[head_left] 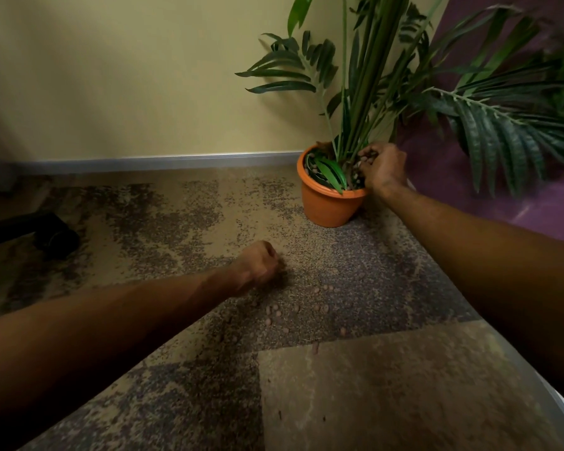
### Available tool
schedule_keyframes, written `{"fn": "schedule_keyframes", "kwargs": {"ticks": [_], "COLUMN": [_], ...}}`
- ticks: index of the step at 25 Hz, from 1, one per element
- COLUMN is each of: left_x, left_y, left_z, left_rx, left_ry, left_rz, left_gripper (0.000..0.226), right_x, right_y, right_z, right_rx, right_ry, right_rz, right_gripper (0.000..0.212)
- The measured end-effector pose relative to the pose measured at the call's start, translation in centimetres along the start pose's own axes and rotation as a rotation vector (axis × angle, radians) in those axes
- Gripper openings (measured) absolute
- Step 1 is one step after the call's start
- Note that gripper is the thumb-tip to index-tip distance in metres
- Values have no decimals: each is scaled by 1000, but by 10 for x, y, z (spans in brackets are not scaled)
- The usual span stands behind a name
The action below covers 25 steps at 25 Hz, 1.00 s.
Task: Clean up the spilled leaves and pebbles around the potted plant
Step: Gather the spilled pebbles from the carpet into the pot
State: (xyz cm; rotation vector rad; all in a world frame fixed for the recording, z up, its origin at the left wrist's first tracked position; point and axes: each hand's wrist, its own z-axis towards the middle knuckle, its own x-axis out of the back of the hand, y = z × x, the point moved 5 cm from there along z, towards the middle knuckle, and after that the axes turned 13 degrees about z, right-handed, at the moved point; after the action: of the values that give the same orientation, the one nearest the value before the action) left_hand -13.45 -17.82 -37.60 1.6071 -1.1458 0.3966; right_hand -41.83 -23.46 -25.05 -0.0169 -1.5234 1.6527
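An orange plastic pot (326, 203) with a tall green palm-like plant (372, 76) stands on the carpet in the room's corner. My right hand (383, 167) is over the pot's right rim, fingers curled around small brown pebbles above the soil. My left hand (258, 265) is down on the carpet in front of the pot, blurred, its fingers curled against the floor; what it holds cannot be made out. Several loose brownish pebbles (275, 309) lie scattered on the carpet just right of and nearer than my left hand.
The carpet (372, 385) is mottled tan and grey. A yellow wall with a grey baseboard (163, 159) runs behind; a purple wall (469, 177) is at right. A black chair base with a caster (54, 237) sits at left.
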Motion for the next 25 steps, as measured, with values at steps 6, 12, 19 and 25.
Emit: {"fn": "schedule_keyframes", "kwargs": {"ticks": [6,12,19,25], "left_x": [0,1,0,-12], "left_y": [2,7,16,9], "left_z": [-3,-11,-25,-31], "left_rx": [14,-11,-165,-280], "left_ry": [-29,-33,-7,-44], "left_rz": [-40,26,329,549], "left_gripper": [25,25,20,44], "right_x": [2,9,24,8], "right_y": [0,-3,-8,21], "right_z": [1,1,-26,-95], "right_rx": [10,12,145,282], "right_ry": [-10,-8,-161,-515], "right_rz": [-52,-21,-144,-317], "right_gripper": [20,25,19,13]}}
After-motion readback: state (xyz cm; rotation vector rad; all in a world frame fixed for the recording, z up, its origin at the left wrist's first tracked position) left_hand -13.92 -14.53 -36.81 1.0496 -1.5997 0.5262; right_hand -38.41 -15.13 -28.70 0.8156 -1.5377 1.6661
